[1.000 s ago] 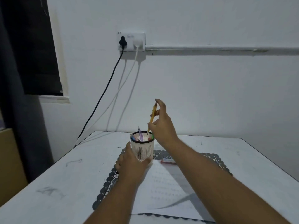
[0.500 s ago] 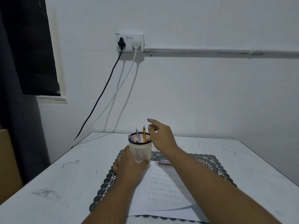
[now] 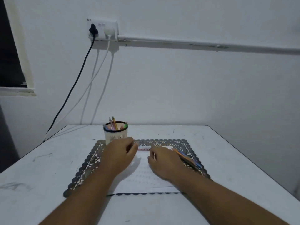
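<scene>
Reddish and short, the stick [image 3: 143, 148] lies at the paper's [image 3: 142, 179] far edge, between both hands. The left hand [image 3: 121, 154], loosely curled and empty, should pinch it mid-length. Whether the right hand [image 3: 164, 161] grips the pens [image 3: 188, 159] beside it, I cannot tell.

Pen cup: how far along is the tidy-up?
Done: several pens stand in the pen cup. In hand: left hand and right hand flank the red pen on the paper; grip unclear. Left: that pen, plus loose pens lying on the mat beside the right hand.
</scene>
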The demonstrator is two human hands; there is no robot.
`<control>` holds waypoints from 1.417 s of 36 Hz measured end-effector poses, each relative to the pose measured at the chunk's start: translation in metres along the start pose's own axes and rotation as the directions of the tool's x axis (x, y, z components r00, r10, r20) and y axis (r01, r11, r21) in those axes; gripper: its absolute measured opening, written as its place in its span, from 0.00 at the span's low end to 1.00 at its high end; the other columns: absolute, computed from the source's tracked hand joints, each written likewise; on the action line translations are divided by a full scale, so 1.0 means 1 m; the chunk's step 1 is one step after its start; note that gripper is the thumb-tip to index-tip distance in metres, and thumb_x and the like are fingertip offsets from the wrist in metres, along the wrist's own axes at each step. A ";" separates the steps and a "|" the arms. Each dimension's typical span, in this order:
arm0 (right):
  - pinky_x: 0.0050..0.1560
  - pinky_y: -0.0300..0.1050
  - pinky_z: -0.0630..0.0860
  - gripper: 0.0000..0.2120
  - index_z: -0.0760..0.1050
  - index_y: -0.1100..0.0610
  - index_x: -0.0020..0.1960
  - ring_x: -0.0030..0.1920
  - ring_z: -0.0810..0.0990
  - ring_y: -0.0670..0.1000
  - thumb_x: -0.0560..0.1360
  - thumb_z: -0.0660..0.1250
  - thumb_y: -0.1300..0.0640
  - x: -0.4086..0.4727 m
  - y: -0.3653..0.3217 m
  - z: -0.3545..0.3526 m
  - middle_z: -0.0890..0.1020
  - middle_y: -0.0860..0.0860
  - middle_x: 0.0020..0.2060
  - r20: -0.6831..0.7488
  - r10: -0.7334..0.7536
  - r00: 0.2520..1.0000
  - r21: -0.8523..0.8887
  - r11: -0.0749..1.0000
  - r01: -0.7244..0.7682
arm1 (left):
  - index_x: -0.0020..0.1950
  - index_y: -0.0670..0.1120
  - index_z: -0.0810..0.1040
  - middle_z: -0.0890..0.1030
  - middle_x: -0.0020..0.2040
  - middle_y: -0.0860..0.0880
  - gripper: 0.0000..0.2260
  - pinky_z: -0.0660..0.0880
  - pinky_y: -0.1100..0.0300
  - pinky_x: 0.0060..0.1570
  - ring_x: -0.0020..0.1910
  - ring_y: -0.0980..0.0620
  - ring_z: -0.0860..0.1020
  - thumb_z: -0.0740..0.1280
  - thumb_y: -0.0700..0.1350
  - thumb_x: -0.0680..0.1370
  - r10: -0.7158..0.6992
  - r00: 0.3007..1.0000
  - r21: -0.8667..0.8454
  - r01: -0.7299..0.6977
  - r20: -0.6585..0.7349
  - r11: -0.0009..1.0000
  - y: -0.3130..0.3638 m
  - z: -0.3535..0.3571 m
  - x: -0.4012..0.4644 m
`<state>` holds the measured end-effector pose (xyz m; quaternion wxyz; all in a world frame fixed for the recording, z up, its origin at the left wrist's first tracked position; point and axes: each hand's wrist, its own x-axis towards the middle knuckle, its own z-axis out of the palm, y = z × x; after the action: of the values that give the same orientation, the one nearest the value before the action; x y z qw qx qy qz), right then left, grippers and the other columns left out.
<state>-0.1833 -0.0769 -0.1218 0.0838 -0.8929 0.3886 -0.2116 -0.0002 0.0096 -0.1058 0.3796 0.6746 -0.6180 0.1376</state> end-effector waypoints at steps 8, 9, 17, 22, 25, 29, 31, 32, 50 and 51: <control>0.43 0.50 0.75 0.09 0.71 0.51 0.44 0.43 0.77 0.53 0.81 0.62 0.48 -0.002 0.001 0.003 0.77 0.48 0.41 0.070 -0.008 0.998 -0.034 0.999 0.010 | 0.37 0.49 0.71 0.76 0.35 0.51 0.14 0.73 0.54 0.36 0.36 0.54 0.74 0.64 0.54 0.80 -0.080 0.935 0.187 0.016 0.344 0.982 0.006 0.031 -0.015; 0.45 0.51 0.77 0.09 0.72 0.50 0.45 0.44 0.77 0.53 0.81 0.62 0.48 -0.003 0.001 0.001 0.78 0.48 0.41 0.052 0.011 0.999 -0.026 1.000 -0.009 | 0.38 0.50 0.71 0.75 0.36 0.52 0.14 0.73 0.54 0.37 0.37 0.54 0.74 0.63 0.54 0.80 -0.079 0.930 0.196 0.007 0.359 0.981 0.006 0.031 -0.015; 0.60 0.51 0.72 0.11 0.76 0.52 0.57 0.58 0.77 0.56 0.78 0.66 0.49 0.005 0.051 -0.043 0.80 0.50 0.55 -0.106 0.297 0.949 -0.177 0.933 -0.312 | 0.37 0.51 0.70 0.76 0.36 0.53 0.14 0.69 0.59 0.34 0.36 0.56 0.74 0.63 0.53 0.81 -0.079 0.928 0.162 0.020 0.364 0.987 0.005 0.029 -0.018; 0.55 0.50 0.70 0.11 0.78 0.52 0.55 0.57 0.77 0.55 0.78 0.67 0.46 0.007 0.074 -0.046 0.82 0.49 0.53 -0.007 0.444 0.896 -0.212 0.875 -0.435 | 0.37 0.50 0.69 0.76 0.36 0.53 0.14 0.67 0.60 0.34 0.36 0.56 0.74 0.64 0.53 0.81 -0.081 0.928 0.143 0.031 0.364 0.989 0.003 0.030 -0.018; 0.53 0.48 0.70 0.09 0.77 0.52 0.55 0.54 0.78 0.55 0.77 0.66 0.50 0.007 0.072 -0.046 0.82 0.50 0.51 -0.005 0.468 0.883 -0.207 0.864 -0.459 | 0.37 0.50 0.70 0.76 0.35 0.53 0.14 0.68 0.59 0.34 0.36 0.56 0.74 0.64 0.52 0.81 -0.088 0.925 0.133 0.041 0.370 0.990 0.003 0.029 -0.017; 0.50 0.48 0.70 0.06 0.76 0.52 0.51 0.48 0.76 0.54 0.77 0.67 0.51 0.003 0.066 -0.045 0.80 0.48 0.45 0.007 0.480 0.877 -0.184 0.863 -0.470 | 0.37 0.50 0.70 0.76 0.35 0.52 0.14 0.69 0.58 0.34 0.36 0.55 0.74 0.64 0.52 0.80 -0.085 0.924 0.124 0.041 0.373 0.991 0.004 0.028 -0.019; 0.44 0.46 0.69 0.06 0.74 0.52 0.42 0.44 0.77 0.53 0.76 0.67 0.52 0.003 0.063 -0.046 0.78 0.47 0.38 0.011 0.474 0.880 -0.150 0.871 -0.467 | 0.37 0.50 0.71 0.76 0.35 0.53 0.13 0.71 0.57 0.35 0.36 0.55 0.75 0.64 0.53 0.80 -0.088 0.920 0.126 0.042 0.381 0.991 0.003 0.028 -0.018; 0.40 0.45 0.68 0.10 0.72 0.52 0.38 0.40 0.76 0.52 0.76 0.67 0.52 0.003 0.062 -0.048 0.76 0.47 0.35 0.010 0.468 0.884 -0.115 0.878 -0.464 | 0.38 0.50 0.71 0.77 0.36 0.53 0.13 0.72 0.57 0.36 0.36 0.55 0.75 0.64 0.53 0.80 -0.091 0.919 0.124 0.046 0.384 0.991 0.003 0.028 -0.018; 0.30 0.46 0.60 0.13 0.84 0.57 0.45 0.29 0.74 0.57 0.80 0.70 0.48 -0.004 0.007 -0.022 0.85 0.64 0.45 0.267 0.210 0.941 0.774 0.535 -0.339 | 0.65 0.54 0.78 0.74 0.58 0.55 0.20 0.73 0.58 0.54 0.58 0.53 0.73 0.76 0.49 0.74 0.219 0.976 -0.060 -0.219 -0.017 0.974 0.005 0.020 -0.008; 0.30 0.47 0.59 0.12 0.84 0.57 0.44 0.28 0.72 0.57 0.80 0.70 0.49 -0.003 0.008 -0.020 0.85 0.64 0.45 0.276 0.182 0.944 0.783 0.527 -0.331 | 0.63 0.55 0.80 0.75 0.57 0.56 0.18 0.73 0.56 0.55 0.57 0.52 0.73 0.76 0.50 0.74 0.248 0.969 -0.033 -0.248 -0.005 0.968 0.003 0.021 -0.007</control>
<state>-0.1997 -0.0798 -0.1078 0.5490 -0.6979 0.3648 -0.2801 -0.0103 0.0007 -0.1233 0.3709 0.5857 -0.6995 0.1737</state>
